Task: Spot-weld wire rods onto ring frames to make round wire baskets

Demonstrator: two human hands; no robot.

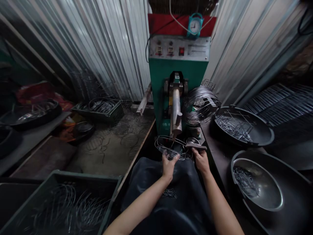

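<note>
Just beyond left hand (pixel 168 168): wire rack (pixel 172 151), near edge pinched; right hand (pixel 201 160) (close by) grasping flat bar (pixel 197 147).

Reading a pale 佛 low on the machine (pixel 156 81), catching the next character only partly, and squinting at clock (pixel 195 25) and panel (pixel 175 47) markings too small to decipher!

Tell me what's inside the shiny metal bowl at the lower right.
The metal bowl holds a heap of small metal pieces, gathered toward its left side. The heap covers the bowl's floor there, so anything underneath can't be seen.
</note>
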